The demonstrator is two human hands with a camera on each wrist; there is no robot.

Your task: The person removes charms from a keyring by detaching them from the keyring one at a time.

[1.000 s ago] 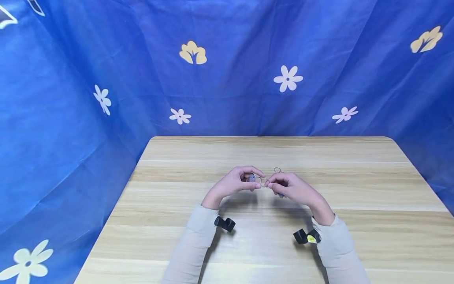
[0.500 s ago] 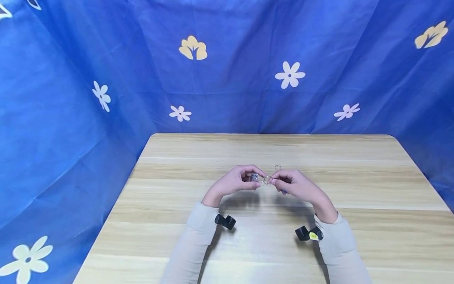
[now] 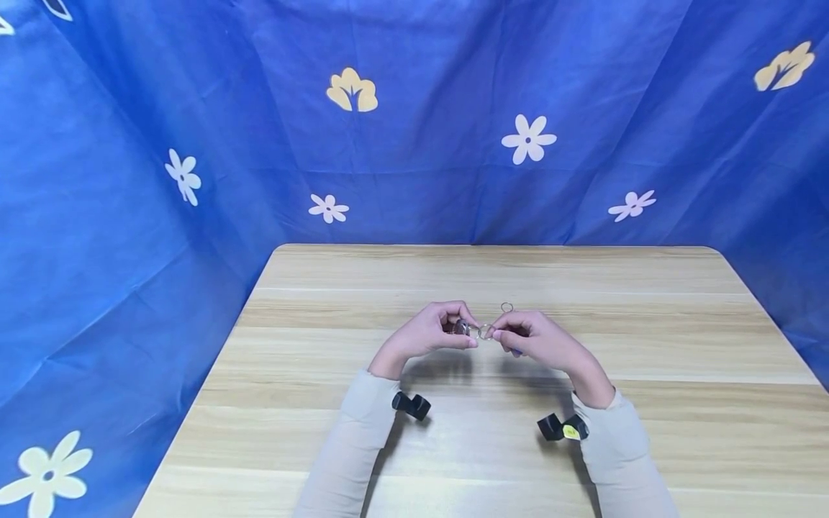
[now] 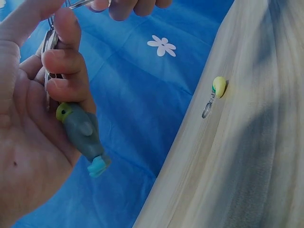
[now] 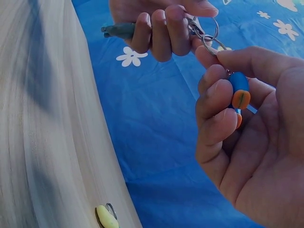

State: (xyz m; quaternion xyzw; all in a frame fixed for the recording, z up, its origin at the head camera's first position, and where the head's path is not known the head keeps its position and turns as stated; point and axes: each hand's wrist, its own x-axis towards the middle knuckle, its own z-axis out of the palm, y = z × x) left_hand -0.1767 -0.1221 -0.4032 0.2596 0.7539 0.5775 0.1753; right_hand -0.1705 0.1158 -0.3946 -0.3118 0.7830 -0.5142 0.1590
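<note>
In my left hand (image 4: 42, 95) I grip a keychain. A grey-green figure (image 4: 83, 130) with a yellow-green head hangs below the curled fingers, and thin metal pieces (image 4: 49, 66) lie edge-on against them. Thumb and index finger of my right hand (image 5: 256, 123) pinch a metal ring (image 5: 209, 46). That ring crosses another ring (image 5: 216, 28) at the left hand's fingertips; whether they are linked, I cannot tell. Partly hidden under my right fingers is a blue charm (image 5: 239, 81) with an orange end. Both hands are raised over the wooden table (image 3: 453, 453), fingertips close together.
Beyond the right hand, a yellow charm (image 4: 219, 86) lies on the table with a short chain and ring (image 4: 206, 110). Blue cloth (image 3: 414, 144) with flower prints hangs behind and to the left. Each wrist carries a small black camera (image 3: 562, 427).
The metal piece in the left hand has turned and looks darker in the head view. The left index finger has drawn back slightly. The right hand shifted a little right, then slightly back.
</note>
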